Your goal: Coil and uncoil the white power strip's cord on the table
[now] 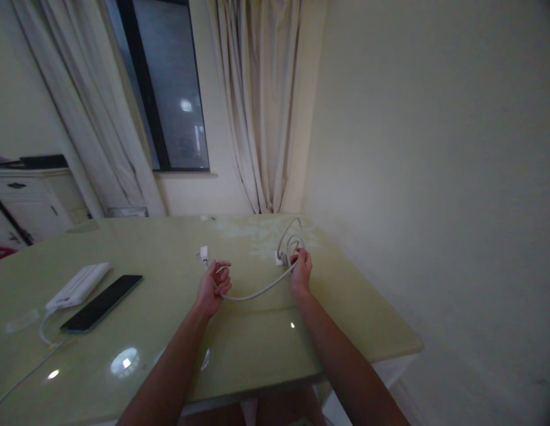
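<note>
A white cable [261, 291] runs in a shallow sag between my two hands above the table. My left hand [214, 288] is closed around it near one end, fingers curled. Just beyond those fingers a small white plug [204, 253] sticks up, with what look like prongs on its left side. My right hand [301, 271] pinches the cable on the right. Loops of the cable rise past its fingertips, and a small white block [279, 258] is beside them. Whether that block touches the tabletop I cannot tell.
On the pale green glossy table [164, 248], a black-screened phone [102, 303] lies at left beside a white power bank [80, 285] with a thin cord attached. A wall [412, 177] borders the table's right side. Curtains [261, 106] and a window stand behind.
</note>
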`<action>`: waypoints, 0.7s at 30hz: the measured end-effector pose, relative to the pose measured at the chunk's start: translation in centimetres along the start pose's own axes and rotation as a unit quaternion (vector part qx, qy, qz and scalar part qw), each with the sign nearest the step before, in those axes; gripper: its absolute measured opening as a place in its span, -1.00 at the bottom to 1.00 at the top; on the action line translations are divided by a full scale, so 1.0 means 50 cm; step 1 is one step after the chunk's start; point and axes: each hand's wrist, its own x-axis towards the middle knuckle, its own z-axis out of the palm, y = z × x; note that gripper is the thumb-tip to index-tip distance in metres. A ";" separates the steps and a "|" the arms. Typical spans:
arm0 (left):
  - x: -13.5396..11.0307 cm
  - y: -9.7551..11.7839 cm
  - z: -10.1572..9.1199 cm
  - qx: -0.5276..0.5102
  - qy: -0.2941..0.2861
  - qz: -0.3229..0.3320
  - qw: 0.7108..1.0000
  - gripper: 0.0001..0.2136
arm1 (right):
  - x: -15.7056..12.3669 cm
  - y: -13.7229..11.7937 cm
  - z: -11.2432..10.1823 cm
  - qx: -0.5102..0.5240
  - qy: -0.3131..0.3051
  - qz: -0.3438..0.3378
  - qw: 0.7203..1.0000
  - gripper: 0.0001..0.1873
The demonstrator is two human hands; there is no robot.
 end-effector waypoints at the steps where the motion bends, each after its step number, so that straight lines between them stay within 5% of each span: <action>1: -0.001 -0.006 0.003 0.015 -0.004 0.011 1.000 -0.68 | 0.005 0.004 -0.001 0.028 0.014 0.016 0.999 -0.64; 6: -0.007 -0.035 0.017 0.123 -0.007 0.036 0.992 -0.59 | 0.024 0.022 -0.011 0.134 0.045 0.162 0.977 -0.77; 10: -0.014 -0.051 0.025 0.189 -0.014 -0.016 0.982 -0.51 | 0.024 0.030 -0.016 0.153 -0.011 0.270 0.951 -0.77; 16: -0.016 -0.063 0.027 0.141 -0.015 -0.094 0.985 -0.41 | -0.015 0.025 0.005 0.193 -0.115 0.280 0.933 -0.68; 21: -0.013 -0.075 0.020 0.112 -0.033 -0.128 0.985 -0.51 | -0.042 0.022 0.016 0.113 -0.165 0.251 0.947 -0.56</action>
